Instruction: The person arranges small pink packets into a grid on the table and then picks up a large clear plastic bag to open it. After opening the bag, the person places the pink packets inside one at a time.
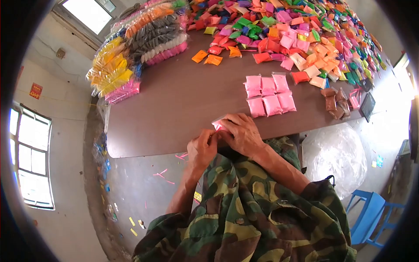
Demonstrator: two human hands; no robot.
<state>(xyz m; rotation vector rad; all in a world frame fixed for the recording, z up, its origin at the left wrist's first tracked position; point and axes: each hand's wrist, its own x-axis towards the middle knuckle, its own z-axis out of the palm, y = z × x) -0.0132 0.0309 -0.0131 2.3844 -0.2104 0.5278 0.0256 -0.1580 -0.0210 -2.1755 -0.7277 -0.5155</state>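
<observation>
A small pink packet in clear plastic (218, 126) is at the table's front edge, mostly covered by my fingers. My right hand (242, 133) is closed around it from above. My left hand (202, 147) is closed in a pinch at the packet's lower side, its fingertips meeting those of the right. Exactly what the left fingertips pinch is partly hidden. Just beyond my right hand, several matching pink packets (271, 105) lie flat in two rows on the brown table (174, 102).
A large heap of loose coloured packets (288, 35) covers the back right. Bagged packets in stacked rows (152, 39) stand at the back left. Brown packets (336, 104) lie near the right edge. A clear plastic bag (334, 157) and a blue stool (371, 216) are at right.
</observation>
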